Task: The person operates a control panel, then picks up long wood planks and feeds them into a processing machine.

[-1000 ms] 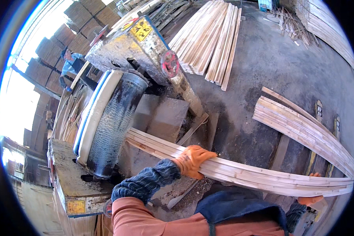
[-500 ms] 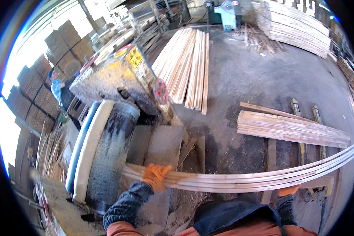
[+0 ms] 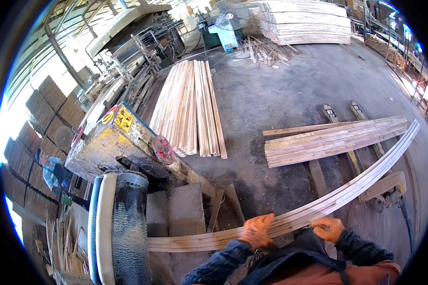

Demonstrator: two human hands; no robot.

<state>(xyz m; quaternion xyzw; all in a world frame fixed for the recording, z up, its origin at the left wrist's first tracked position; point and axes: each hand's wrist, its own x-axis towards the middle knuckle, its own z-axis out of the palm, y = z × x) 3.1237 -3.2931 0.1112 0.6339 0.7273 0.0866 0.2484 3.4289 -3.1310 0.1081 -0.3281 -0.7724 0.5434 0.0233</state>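
Left hand: (image 3: 257, 231) closed around the wooden strips, with the fingers wrapped over their upper edge.
Right hand: (image 3: 329, 229) fingers curled nearly closed just beside the lower edge of the strips; whether anything is held cannot be told.
Wooden strips: (image 3: 328, 204) stretched in 1 long bundle, from the roller at lower left to the upper right, in front of the body; the left end is hidden at the roller.
Roller: (image 3: 131, 232) dark and worn, flanked on its left by 1 cream band (image 3: 107, 228).
Machine housing: (image 3: 111, 149) chipped, fitted with 1 red handwheel (image 3: 164, 150).
Board stack: (image 3: 333, 142) laid across 2 metal forks (image 3: 332, 114).
Floor pile: (image 3: 183, 109) pale boards, spread beyond the housing.
Co-worker: (image 3: 54, 173) seen at far left, blue-sleeved.
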